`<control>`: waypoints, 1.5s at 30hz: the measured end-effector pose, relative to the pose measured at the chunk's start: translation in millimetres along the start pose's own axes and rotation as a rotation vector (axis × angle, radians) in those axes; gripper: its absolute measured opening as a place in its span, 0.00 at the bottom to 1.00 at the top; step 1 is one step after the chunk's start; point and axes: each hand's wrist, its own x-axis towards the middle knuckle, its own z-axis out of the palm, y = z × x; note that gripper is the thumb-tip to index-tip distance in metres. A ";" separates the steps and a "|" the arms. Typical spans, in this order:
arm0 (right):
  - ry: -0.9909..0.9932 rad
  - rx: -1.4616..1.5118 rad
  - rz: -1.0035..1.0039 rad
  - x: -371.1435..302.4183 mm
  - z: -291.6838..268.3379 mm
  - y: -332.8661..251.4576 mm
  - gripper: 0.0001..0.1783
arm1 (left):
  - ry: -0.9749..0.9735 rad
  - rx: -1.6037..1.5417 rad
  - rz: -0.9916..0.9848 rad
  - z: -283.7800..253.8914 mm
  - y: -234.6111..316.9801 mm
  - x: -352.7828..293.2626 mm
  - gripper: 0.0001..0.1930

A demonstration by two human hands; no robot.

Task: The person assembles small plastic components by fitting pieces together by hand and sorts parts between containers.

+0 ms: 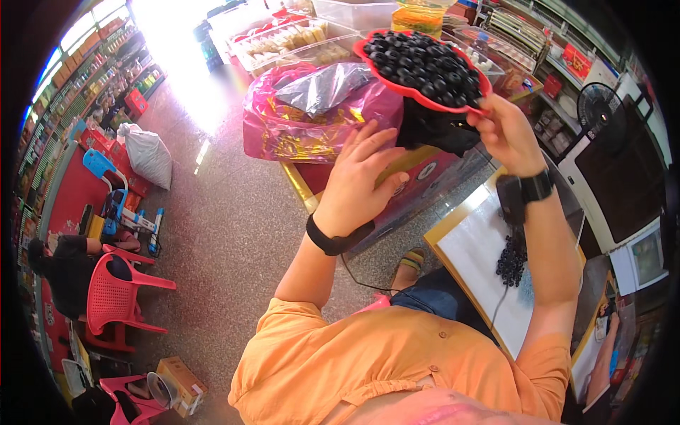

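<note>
A red scalloped plate [418, 94] heaped with small black round pieces [425, 67], perhaps berries, is tilted at the counter's edge. My right hand [506, 134] pinches its near right rim between thumb and fingers. My left hand [358, 180] has its fingers stretched out and holds nothing. Its fingertips are at the near side of a pink see-through plastic bag [262, 117] with gold-wrapped things in it. A silver-grey sheet of plastic [322, 88] lies on top of the bag. A black bag [435, 131] sits beneath the plate.
Clear plastic boxes [283, 42] of packaged goods stand behind the bag. To my right, a glass-topped counter [471, 251] bears more small black pieces [511, 262]. A black fan [601, 110] and a monitor [616, 177] stand beyond. At left, a person [67, 273] sits near a red plastic chair [117, 290].
</note>
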 end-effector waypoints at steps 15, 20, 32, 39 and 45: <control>-0.214 -0.028 0.075 100.2 117.7 43.6 0.05 | -0.001 -0.059 0.029 5.5 -8.9 -1.6 0.17; -0.216 -0.094 0.080 107.5 125.3 33.9 0.06 | 0.016 -0.093 0.046 4.8 -12.5 -5.1 0.17; -0.299 -0.131 0.127 248.7 200.7 9.9 0.04 | -0.063 -0.216 0.068 -0.7 -16.3 -18.8 0.16; -0.272 -0.175 0.099 330.2 229.5 25.6 0.03 | -0.055 -0.317 0.045 -0.3 -20.4 -21.8 0.15; -0.330 -0.246 0.154 356.9 248.2 40.7 0.03 | -0.057 -0.379 0.048 -0.5 -26.2 -20.0 0.16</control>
